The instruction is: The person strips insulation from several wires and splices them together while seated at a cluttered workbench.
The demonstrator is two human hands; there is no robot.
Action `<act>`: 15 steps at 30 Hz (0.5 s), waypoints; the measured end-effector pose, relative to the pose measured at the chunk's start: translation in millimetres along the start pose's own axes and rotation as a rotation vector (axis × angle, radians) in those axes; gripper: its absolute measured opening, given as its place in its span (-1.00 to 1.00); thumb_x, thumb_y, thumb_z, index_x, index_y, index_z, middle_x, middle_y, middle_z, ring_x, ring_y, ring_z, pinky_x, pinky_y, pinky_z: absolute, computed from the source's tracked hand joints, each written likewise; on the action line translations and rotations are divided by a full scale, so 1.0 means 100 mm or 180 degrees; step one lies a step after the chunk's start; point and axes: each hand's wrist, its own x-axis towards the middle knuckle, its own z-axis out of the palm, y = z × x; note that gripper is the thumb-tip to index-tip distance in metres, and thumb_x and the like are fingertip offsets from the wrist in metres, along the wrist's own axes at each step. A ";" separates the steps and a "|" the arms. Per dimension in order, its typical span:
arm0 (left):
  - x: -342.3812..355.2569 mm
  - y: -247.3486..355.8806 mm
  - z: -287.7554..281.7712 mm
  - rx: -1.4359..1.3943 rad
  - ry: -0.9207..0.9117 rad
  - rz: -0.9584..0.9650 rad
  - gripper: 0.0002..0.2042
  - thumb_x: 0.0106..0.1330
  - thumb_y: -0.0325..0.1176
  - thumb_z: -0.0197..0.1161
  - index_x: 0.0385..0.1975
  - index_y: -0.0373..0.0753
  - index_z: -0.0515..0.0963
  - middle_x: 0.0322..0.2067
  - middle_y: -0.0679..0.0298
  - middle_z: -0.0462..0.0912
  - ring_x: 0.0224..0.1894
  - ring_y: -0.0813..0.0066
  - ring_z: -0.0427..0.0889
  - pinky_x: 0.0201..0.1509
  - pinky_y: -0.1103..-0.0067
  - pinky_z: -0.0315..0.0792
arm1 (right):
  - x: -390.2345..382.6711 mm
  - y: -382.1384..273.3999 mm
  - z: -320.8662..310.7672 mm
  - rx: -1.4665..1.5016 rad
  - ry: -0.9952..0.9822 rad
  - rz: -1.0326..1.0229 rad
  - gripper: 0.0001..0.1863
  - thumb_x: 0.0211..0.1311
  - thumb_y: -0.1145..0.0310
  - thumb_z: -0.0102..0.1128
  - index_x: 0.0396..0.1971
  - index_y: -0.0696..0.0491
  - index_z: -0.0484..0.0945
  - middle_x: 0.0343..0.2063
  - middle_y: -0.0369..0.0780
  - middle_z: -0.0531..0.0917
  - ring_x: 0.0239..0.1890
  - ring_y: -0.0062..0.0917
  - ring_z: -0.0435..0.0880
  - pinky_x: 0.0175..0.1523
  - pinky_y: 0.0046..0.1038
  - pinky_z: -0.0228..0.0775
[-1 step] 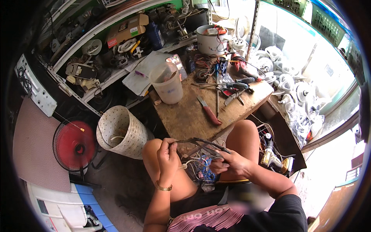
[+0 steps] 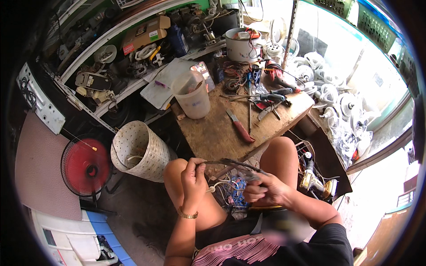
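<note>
A thin black cord [image 2: 228, 161] is stretched above my lap between my two hands. My left hand [image 2: 193, 174] is closed, with its thumb and fingers pinching the cord's left end. My right hand [image 2: 267, 188] is closed round the right part of the cord. A greyish piece [image 2: 252, 176] shows at the right fingers, smeared by motion, so its kind is unclear. Beyond the hands stands a worn wooden bench [image 2: 208, 135]. On it lie a red-handled knife [image 2: 242, 127] and a thin metal rod [image 2: 250, 117].
A clear plastic tub [image 2: 191, 99], screwdrivers [image 2: 273, 96] and a red power tool [image 2: 277, 76] sit on the bench. At left are a speckled bin [image 2: 146, 155] and a red fan [image 2: 86, 166]. A yellow drill [image 2: 317, 181] lies at right; blue wires [image 2: 237, 195] lie below my hands.
My right hand has shifted slightly and its fingers have curled more. The dark strands beside it now lie closer together. My left hand stays nearly in place.
</note>
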 end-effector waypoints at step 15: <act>0.00 -0.10 -0.20 0.1114 -0.0961 -0.0193 -0.89 0.31 -0.42 0.11 -0.38 -0.33 0.43 -0.45 0.06 0.57 -0.37 0.08 0.59 -0.32 0.34 0.43 | 0.21 -0.73 -0.33 -0.8021 0.1690 -0.0452 -0.69 0.18 0.33 0.09 -0.09 0.09 0.48 -0.54 -0.08 0.62 -0.43 -0.22 0.65 -0.38 -0.24 0.47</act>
